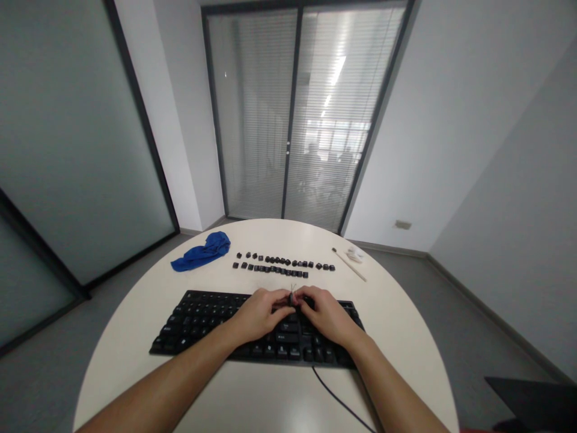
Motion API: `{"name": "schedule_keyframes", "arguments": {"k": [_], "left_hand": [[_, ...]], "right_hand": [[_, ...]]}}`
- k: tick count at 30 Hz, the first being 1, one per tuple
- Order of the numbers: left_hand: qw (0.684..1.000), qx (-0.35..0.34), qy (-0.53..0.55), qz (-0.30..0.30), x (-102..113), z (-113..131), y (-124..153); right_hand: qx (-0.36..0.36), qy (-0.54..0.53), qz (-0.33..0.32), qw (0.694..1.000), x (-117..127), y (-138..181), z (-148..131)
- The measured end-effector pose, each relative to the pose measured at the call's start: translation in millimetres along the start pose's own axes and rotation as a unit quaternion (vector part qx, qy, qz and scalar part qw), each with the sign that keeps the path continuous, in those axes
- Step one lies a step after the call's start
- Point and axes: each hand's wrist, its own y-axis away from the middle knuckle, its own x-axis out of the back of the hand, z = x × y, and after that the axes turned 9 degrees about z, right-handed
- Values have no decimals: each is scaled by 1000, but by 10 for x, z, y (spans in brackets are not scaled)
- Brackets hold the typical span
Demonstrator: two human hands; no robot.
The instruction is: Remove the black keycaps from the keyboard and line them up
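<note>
Left hand (261, 313) and right hand (328, 313) pinching a small dark piece (291, 299) between them, over the far edge of a keyboard (198, 310), loose keycaps (305, 275) toward the table's (406, 337) far edge.

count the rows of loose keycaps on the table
2: a far row and a near row, both beyond the keyboard. No row looks hidden.

Office-type rm: glass partition (292, 102) w/ blinds (252, 126), frosted panel (76, 132), rnd table (252, 400), kbd (282, 338).
</note>
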Motion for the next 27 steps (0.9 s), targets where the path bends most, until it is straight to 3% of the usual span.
{"name": "schedule_keyframes", "arguments": {"k": [7, 27], "left_hand": [[995, 34, 98, 12, -5, -2, 9], [995, 21, 92, 10, 11, -20, 24]], "right_hand": [[2, 4, -1, 1000, -10, -1, 7], [-6, -25, -19, 999, 38, 26, 14]]}}
